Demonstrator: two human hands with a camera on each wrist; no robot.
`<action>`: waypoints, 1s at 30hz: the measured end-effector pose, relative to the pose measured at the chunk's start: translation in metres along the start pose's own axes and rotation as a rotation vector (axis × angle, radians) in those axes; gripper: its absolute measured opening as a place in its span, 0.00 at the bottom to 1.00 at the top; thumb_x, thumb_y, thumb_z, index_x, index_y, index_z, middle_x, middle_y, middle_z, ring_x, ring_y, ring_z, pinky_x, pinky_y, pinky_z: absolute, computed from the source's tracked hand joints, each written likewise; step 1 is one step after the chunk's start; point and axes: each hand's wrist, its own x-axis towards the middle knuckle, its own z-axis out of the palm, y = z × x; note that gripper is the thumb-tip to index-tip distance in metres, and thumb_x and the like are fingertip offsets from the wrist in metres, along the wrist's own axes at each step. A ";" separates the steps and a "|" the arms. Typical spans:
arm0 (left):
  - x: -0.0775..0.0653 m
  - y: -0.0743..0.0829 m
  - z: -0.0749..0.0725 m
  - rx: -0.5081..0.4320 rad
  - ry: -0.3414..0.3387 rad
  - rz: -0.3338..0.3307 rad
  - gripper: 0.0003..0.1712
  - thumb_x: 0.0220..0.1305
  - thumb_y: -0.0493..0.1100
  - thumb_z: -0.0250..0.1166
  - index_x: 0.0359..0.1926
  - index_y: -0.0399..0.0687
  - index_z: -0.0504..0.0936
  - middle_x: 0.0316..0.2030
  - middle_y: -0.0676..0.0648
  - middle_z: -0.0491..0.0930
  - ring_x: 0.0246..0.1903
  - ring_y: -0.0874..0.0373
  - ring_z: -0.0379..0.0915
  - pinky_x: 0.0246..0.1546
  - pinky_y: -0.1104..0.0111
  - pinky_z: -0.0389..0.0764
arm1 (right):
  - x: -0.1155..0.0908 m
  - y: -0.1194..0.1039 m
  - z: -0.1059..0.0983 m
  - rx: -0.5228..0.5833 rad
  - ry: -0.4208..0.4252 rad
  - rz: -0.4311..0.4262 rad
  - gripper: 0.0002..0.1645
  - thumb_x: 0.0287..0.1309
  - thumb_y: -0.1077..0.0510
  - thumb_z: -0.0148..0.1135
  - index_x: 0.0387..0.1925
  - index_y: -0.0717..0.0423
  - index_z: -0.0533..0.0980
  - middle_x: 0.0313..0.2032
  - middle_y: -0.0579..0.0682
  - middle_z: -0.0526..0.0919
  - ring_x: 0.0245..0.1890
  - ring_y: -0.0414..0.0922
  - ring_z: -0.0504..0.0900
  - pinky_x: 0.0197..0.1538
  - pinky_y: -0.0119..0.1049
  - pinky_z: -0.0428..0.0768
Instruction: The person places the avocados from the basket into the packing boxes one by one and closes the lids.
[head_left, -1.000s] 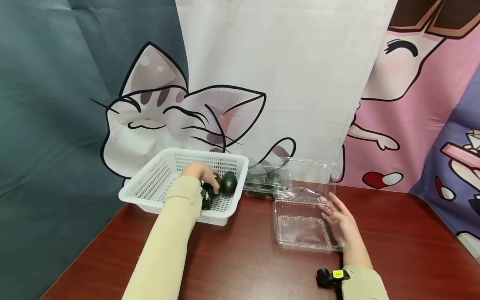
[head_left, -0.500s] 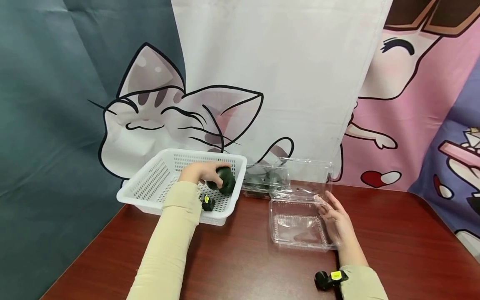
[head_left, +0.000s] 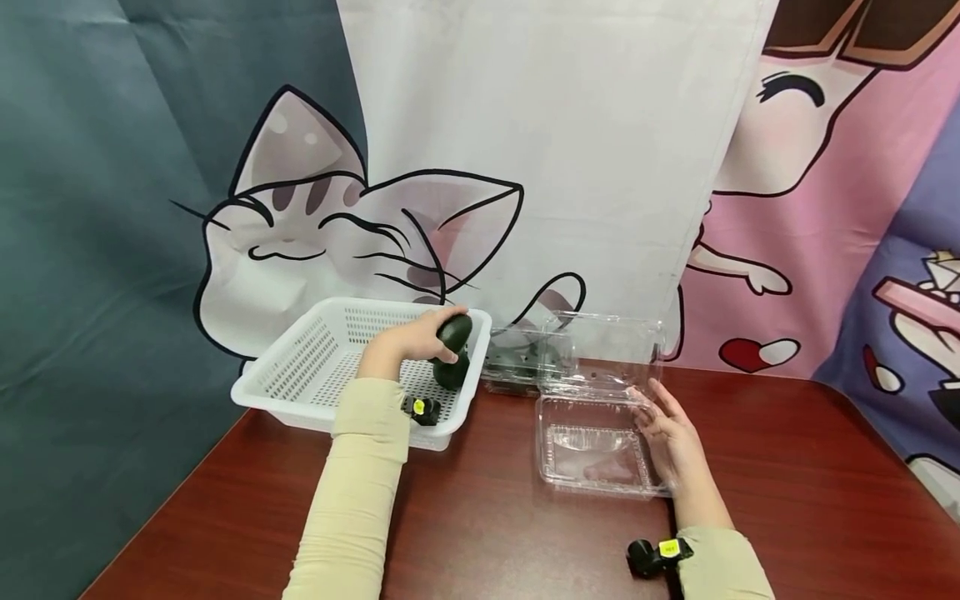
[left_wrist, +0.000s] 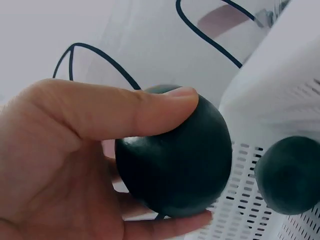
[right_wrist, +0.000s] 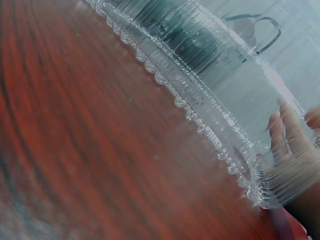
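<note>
At the left, a white rectangular plastic basket with slotted walls (head_left: 288, 410) stood on the glossy red-brown wooden table (head_left: 480, 517). Over its right end the left hand (head_left: 412, 337) gripped a smooth, dark green, oval fruit (head_left: 454, 332), thumb laid across one side and fingers curled round the other, as the left wrist view showed. That hold looked sound: the skin seemed slick, so an even, gentle pinch would serve better than a hard squeeze. A second dark green, rounded fruit (head_left: 452, 373) lay below on the basket floor, near the right wall; the held fruit was best raised straight up past that rim before any sideways travel, so as to knock neither. Further right, a clear, hinged plastic container (head_left: 600, 485) stood with its lid up, its base showing nothing inside. The right hand (head_left: 675, 442) touched its right side with fingers loosely extended, not clenched. Light steadying there seemed right, since such thin plastic would likely slide or flex under a firm push.
</note>
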 end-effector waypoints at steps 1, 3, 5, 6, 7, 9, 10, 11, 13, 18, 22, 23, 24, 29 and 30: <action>0.000 0.001 0.001 -0.011 0.019 0.011 0.48 0.50 0.35 0.68 0.69 0.50 0.52 0.61 0.35 0.59 0.52 0.45 0.64 0.52 0.57 0.67 | 0.000 0.000 0.000 -0.001 0.000 -0.001 0.45 0.46 0.83 0.23 0.63 0.51 0.60 0.49 0.48 0.80 0.47 0.43 0.76 0.57 0.43 0.47; 0.001 0.002 0.002 -0.044 0.046 0.017 0.48 0.49 0.34 0.69 0.67 0.48 0.52 0.60 0.36 0.61 0.54 0.45 0.64 0.55 0.56 0.65 | 0.000 -0.001 0.000 -0.007 -0.003 -0.003 0.45 0.46 0.83 0.23 0.65 0.54 0.56 0.49 0.47 0.80 0.47 0.43 0.77 0.57 0.43 0.47; 0.001 0.002 0.004 -0.061 0.062 0.019 0.47 0.48 0.34 0.69 0.65 0.45 0.53 0.60 0.36 0.61 0.54 0.45 0.64 0.55 0.56 0.65 | 0.001 -0.002 0.000 -0.009 -0.001 -0.001 0.45 0.46 0.83 0.23 0.64 0.53 0.57 0.48 0.47 0.80 0.47 0.43 0.77 0.56 0.43 0.47; 0.000 0.002 0.005 -0.064 0.073 0.018 0.46 0.47 0.34 0.70 0.64 0.45 0.54 0.60 0.37 0.62 0.53 0.45 0.65 0.55 0.56 0.65 | 0.001 -0.002 0.000 -0.012 -0.001 0.000 0.45 0.46 0.83 0.23 0.64 0.52 0.58 0.48 0.47 0.80 0.47 0.43 0.77 0.56 0.43 0.47; 0.000 0.002 0.006 -0.064 0.083 0.020 0.46 0.46 0.33 0.70 0.64 0.44 0.54 0.59 0.37 0.62 0.53 0.45 0.65 0.54 0.56 0.65 | 0.000 -0.002 0.000 -0.013 0.000 0.000 0.45 0.46 0.83 0.23 0.62 0.50 0.60 0.48 0.47 0.80 0.47 0.43 0.77 0.56 0.43 0.47; -0.001 0.002 0.008 -0.058 0.103 0.028 0.45 0.46 0.33 0.70 0.63 0.43 0.56 0.59 0.37 0.63 0.53 0.45 0.65 0.54 0.56 0.65 | 0.000 -0.001 0.000 -0.007 -0.002 0.000 0.45 0.47 0.83 0.23 0.59 0.47 0.64 0.48 0.47 0.80 0.47 0.43 0.77 0.56 0.43 0.47; -0.001 0.002 0.009 -0.061 0.110 0.034 0.45 0.45 0.33 0.70 0.63 0.43 0.56 0.59 0.37 0.64 0.53 0.45 0.65 0.55 0.55 0.65 | 0.000 -0.001 0.000 -0.003 -0.002 -0.001 0.45 0.47 0.83 0.23 0.58 0.46 0.65 0.48 0.47 0.80 0.47 0.43 0.77 0.56 0.43 0.48; -0.001 0.001 0.010 -0.063 0.115 0.037 0.45 0.45 0.33 0.71 0.63 0.43 0.57 0.59 0.38 0.64 0.53 0.45 0.65 0.55 0.55 0.65 | 0.000 -0.001 0.000 -0.001 -0.006 -0.002 0.44 0.47 0.83 0.23 0.59 0.47 0.63 0.48 0.48 0.80 0.47 0.43 0.77 0.56 0.43 0.48; -0.002 0.001 0.012 -0.066 0.126 0.048 0.45 0.45 0.33 0.71 0.64 0.43 0.57 0.59 0.39 0.64 0.54 0.45 0.65 0.55 0.54 0.65 | 0.000 -0.001 0.000 -0.001 -0.009 -0.003 0.44 0.47 0.83 0.23 0.63 0.52 0.59 0.48 0.48 0.80 0.47 0.43 0.76 0.57 0.42 0.49; -0.004 0.003 0.014 -0.076 0.154 0.053 0.45 0.46 0.32 0.70 0.65 0.46 0.58 0.60 0.39 0.64 0.55 0.45 0.64 0.55 0.53 0.65 | -0.001 -0.001 0.000 -0.023 0.003 0.003 0.43 0.48 0.83 0.24 0.69 0.62 0.45 0.48 0.47 0.79 0.47 0.43 0.76 0.57 0.41 0.51; -0.004 0.008 0.016 -0.067 0.174 0.065 0.46 0.45 0.32 0.70 0.65 0.46 0.59 0.60 0.39 0.64 0.54 0.45 0.65 0.54 0.53 0.66 | -0.001 -0.001 0.000 -0.036 0.004 0.000 0.43 0.47 0.83 0.24 0.67 0.59 0.50 0.48 0.47 0.80 0.47 0.43 0.76 0.56 0.40 0.53; -0.004 0.009 0.016 -0.059 0.177 0.069 0.45 0.45 0.32 0.70 0.64 0.46 0.59 0.60 0.40 0.64 0.54 0.46 0.64 0.54 0.53 0.66 | 0.000 -0.001 -0.001 -0.037 0.003 -0.001 0.43 0.47 0.83 0.24 0.67 0.58 0.51 0.48 0.47 0.80 0.47 0.43 0.76 0.57 0.40 0.53; -0.004 0.010 0.017 -0.048 0.181 0.073 0.45 0.45 0.32 0.70 0.64 0.46 0.60 0.60 0.40 0.63 0.55 0.46 0.64 0.54 0.53 0.66 | 0.000 -0.001 -0.001 -0.036 0.002 -0.001 0.43 0.47 0.83 0.24 0.66 0.57 0.52 0.48 0.47 0.80 0.47 0.43 0.76 0.57 0.40 0.53; -0.003 0.015 0.021 -0.002 0.202 0.095 0.44 0.45 0.32 0.70 0.65 0.46 0.62 0.61 0.40 0.63 0.56 0.46 0.62 0.55 0.52 0.65 | 0.000 -0.001 0.000 -0.033 0.003 0.008 0.43 0.48 0.83 0.24 0.65 0.55 0.54 0.48 0.47 0.80 0.47 0.43 0.76 0.57 0.42 0.50; -0.003 0.016 0.022 0.007 0.206 0.105 0.44 0.45 0.32 0.69 0.65 0.46 0.62 0.61 0.40 0.63 0.56 0.46 0.62 0.55 0.52 0.64 | 0.000 -0.001 0.000 -0.036 0.005 0.011 0.43 0.47 0.82 0.24 0.65 0.54 0.55 0.48 0.46 0.80 0.47 0.43 0.76 0.57 0.42 0.49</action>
